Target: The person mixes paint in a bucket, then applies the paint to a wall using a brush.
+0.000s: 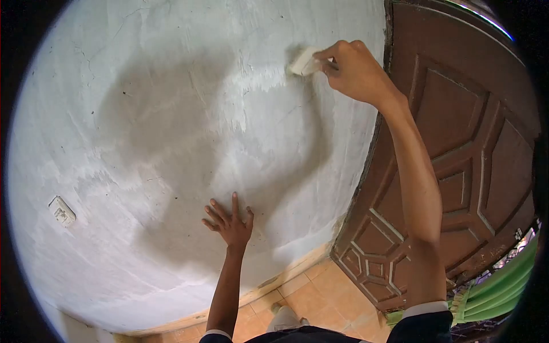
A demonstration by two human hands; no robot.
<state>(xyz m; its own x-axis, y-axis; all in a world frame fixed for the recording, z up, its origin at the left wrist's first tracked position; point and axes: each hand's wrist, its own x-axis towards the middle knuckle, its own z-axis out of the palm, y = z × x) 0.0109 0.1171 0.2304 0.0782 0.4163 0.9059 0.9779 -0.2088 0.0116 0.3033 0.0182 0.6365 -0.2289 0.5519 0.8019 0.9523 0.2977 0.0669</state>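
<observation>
Right hand (357, 68): fingers are gripping a pale block (303, 61), pressing it to the wall (171, 114) high up, near the door (457, 143) frame.
Hidden: fingers are covering the block's right end; its material is hard to make out.
Left hand (231, 224): lying flat on the wall lower down, fingers spread, holding nothing.

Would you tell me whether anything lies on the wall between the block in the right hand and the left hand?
Nothing visible does: only bare wall separates the block from the left hand; the switch plate sits far left.
</observation>
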